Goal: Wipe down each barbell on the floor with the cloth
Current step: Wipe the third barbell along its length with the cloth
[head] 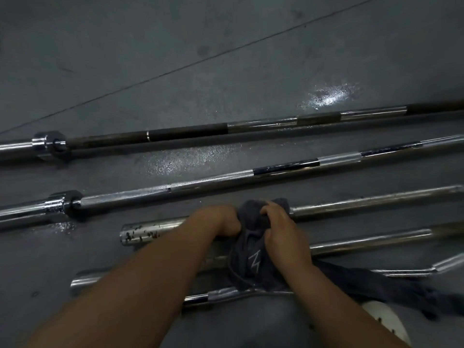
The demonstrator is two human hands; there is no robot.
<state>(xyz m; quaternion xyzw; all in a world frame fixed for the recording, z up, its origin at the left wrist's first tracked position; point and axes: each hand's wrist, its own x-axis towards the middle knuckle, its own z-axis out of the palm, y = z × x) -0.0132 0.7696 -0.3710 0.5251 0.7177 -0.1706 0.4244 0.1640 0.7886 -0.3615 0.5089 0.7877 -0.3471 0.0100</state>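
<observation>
Grey floor [150,46] w/ wet patches [326,95]; several barbells [211,180] lie side by side on it.

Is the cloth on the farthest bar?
No, the dark cloth is bunched in the right hand on the rusty-ended bar beside the left hand; the farthest barbell lies uncovered.

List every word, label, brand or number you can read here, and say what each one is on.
Cloth: one pale angular mark, perhaps "M", too blurred to read for certain.
Barbells: no lettering or numbers readable on any of them.
Floor: no text.
</observation>
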